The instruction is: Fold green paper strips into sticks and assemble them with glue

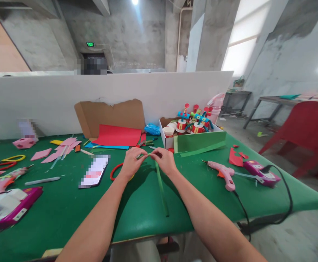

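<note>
A narrow green paper strip (161,189) hangs down from between my hands, its lower end lying toward the table's front edge. My left hand (133,162) is closed in a pinch on the strip's upper end. Close beside it, my right hand (164,160) pinches the same end with thumb and forefinger. Partly hidden behind my left hand and wrist is a pair of scissors with a red handle loop (115,172). A phone (95,171) lies to the left of my left forearm.
A box (199,140) of paper-cup figures stands at the back right. Red paper (117,136) lies before a cardboard flap. On the right are a pink glue gun (224,173) and a purple power strip (262,174) with a black cord; another glue gun (0,183) lies far left.
</note>
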Motion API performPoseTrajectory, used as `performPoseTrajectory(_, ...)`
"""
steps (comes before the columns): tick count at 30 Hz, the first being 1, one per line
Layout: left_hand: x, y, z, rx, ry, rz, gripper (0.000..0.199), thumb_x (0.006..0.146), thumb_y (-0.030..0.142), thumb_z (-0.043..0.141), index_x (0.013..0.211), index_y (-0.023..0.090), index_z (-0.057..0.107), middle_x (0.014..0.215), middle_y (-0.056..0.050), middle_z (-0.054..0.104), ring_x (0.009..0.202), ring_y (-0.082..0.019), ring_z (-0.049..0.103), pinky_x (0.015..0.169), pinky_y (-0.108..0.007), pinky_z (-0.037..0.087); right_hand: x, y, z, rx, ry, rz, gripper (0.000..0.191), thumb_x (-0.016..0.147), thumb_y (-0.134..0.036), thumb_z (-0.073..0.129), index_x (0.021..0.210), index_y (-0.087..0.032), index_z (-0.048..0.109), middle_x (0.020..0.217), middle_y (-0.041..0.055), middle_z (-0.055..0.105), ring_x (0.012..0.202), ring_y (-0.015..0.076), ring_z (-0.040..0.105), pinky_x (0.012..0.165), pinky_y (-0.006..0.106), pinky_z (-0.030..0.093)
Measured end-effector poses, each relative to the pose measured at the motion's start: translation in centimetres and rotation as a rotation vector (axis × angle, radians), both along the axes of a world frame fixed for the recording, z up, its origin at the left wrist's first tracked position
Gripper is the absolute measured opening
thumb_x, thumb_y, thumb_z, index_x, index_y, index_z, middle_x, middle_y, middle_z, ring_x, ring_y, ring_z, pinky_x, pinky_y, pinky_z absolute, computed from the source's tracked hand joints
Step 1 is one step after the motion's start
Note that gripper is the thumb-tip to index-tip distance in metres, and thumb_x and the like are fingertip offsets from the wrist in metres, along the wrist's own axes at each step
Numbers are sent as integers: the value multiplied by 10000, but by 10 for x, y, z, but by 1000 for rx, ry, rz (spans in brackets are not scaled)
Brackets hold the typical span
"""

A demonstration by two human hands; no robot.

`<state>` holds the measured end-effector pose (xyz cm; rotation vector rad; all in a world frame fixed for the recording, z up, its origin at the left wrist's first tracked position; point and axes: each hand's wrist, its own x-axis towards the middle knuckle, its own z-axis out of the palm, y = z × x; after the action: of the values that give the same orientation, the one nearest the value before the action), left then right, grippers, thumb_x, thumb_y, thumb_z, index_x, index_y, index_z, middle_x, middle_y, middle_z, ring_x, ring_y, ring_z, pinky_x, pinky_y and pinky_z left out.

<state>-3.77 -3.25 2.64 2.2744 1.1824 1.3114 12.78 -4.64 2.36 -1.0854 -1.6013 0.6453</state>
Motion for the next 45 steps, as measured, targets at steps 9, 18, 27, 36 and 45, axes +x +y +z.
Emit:
performPoseTrajectory(9, 0, 2, -3, 9, 51, 61, 157, 787, 329, 584, 700, 244, 683, 809, -51, 711, 836, -230, 584, 863, -357, 352, 1, 12, -9, -351, 499, 148, 300, 643, -385, 741, 804, -204, 563, 607, -43, 629, 552, 139, 639, 607, 298, 561)
performPoseTrajectory(18, 1, 3, -4, -52, 9, 38, 113, 766, 290, 608, 691, 246, 680, 815, -40, 716, 822, -227, 595, 862, -356, 370, 4, 12, -9, -472, 547, 202, 264, 591, -348, 797, 680, -157, 637, 570, -1, 655, 565, 134, 657, 638, 283, 569)
performPoseTrajectory(27, 2, 0, 0, -136, -46, 65, 120, 742, 273, 602, 638, 222, 638, 697, -21, 676, 717, -201, 582, 735, -296, 402, 2, 12, -9, -411, 489, 245, 290, 593, -392, 774, 707, -155, 650, 607, 0, 669, 578, 129, 657, 666, 299, 565)
performPoseTrajectory(36, 3, -1, 1, -143, 7, 100, 136, 745, 272, 581, 631, 198, 591, 625, 7, 634, 639, -156, 539, 642, -252, 382, 3, 13, -12, -298, 309, 205, 178, 680, -360, 693, 698, -193, 633, 605, 3, 670, 601, 179, 678, 633, 311, 569)
performPoseTrajectory(45, 1, 2, -1, -96, 78, 104, 123, 767, 241, 596, 652, 200, 606, 662, -1, 660, 686, -165, 568, 694, -271, 397, 2, 9, -9, -173, 80, 111, 192, 719, -394, 664, 706, -206, 627, 590, 0, 656, 582, 180, 662, 600, 289, 517)
